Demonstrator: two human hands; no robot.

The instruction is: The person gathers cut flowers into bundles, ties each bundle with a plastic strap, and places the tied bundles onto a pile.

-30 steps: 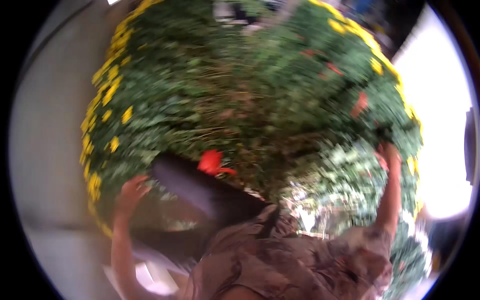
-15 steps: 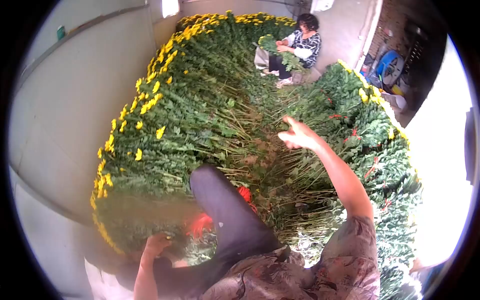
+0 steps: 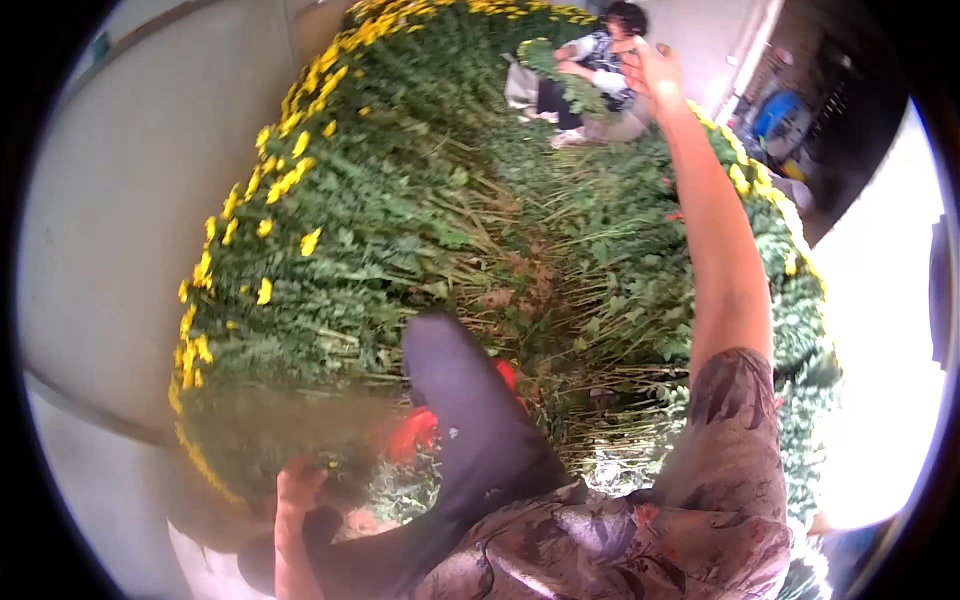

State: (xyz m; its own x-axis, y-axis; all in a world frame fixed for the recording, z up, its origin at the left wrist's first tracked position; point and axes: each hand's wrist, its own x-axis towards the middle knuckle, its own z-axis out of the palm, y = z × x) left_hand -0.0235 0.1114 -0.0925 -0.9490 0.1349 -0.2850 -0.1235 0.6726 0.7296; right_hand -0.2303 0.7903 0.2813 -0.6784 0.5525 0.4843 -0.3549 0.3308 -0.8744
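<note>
My right hand [image 3: 652, 72] is raised at the end of an outstretched arm, fingers apart and holding nothing. In the view it overlaps the seated person at the back. My left hand [image 3: 303, 485] is low at the left, beside my leg; its fingers are blurred, so I cannot tell what they hold. Close to it are cut chrysanthemums [image 3: 370, 230] with yellow heads toward the wall and stems toward the middle. Red ties [image 3: 412, 435] lie in a bundle beside my bent knee [image 3: 435, 340], partly hidden by the leg.
A co-worker [image 3: 600, 75] sits at the back with a bunch of flowers [image 3: 560, 75] in their hands. More chrysanthemums [image 3: 620, 220] are piled along the right. A pale wall [image 3: 140, 230] bounds the left. Stems and leaf litter [image 3: 525, 290] cover the middle strip.
My right hand has swung up and away, from above the middle stems to in front of the co-worker. My left hand has shifted slightly left. The camera view has tilted a little downward.
</note>
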